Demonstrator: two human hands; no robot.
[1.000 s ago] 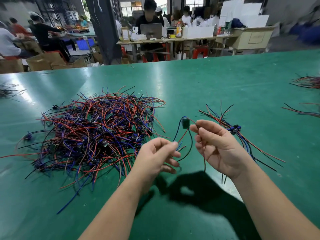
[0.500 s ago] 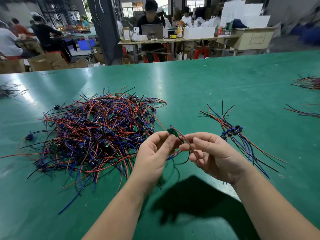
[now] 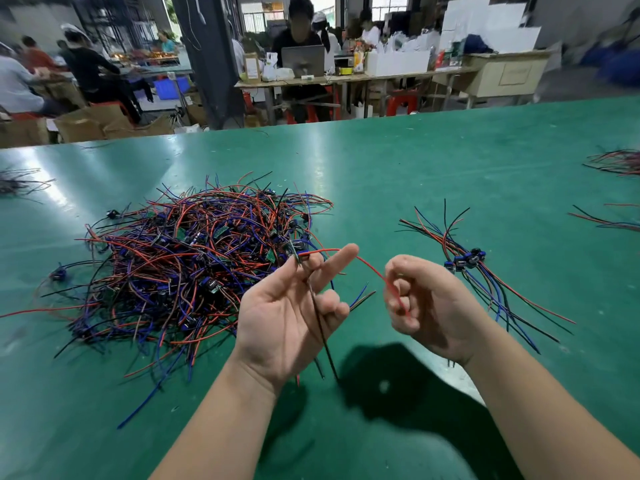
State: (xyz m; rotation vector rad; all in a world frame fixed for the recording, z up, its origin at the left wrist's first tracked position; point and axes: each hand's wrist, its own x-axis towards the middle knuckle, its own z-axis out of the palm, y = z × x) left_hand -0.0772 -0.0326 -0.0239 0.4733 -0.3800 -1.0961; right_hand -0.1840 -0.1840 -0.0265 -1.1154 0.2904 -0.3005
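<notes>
Two-handed, holds one wired module (image 3: 296,252) above the tabletop (image 3: 450,168): pinches its board in half-open left fingers (image 3: 337,261), pulls the red lead (image 3: 372,270) aside in curled right fingers (image 3: 403,271), seemingly to straighten it.

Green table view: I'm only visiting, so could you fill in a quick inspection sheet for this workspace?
Surface: green table, glossy, with glare at the far left.
Job's things: small wired board held up; its red wire runs between the hands; black wire hangs across the left palm.
Clutter: large tangled pile on the left; sorted bundle on the right.
Grippers: left hand grips the small wired board; right hand pinches the red wire.
Cables: more loose wires at the far right edge.
Surroundings: people at benches, a laptop, cardboard boxes.
</notes>
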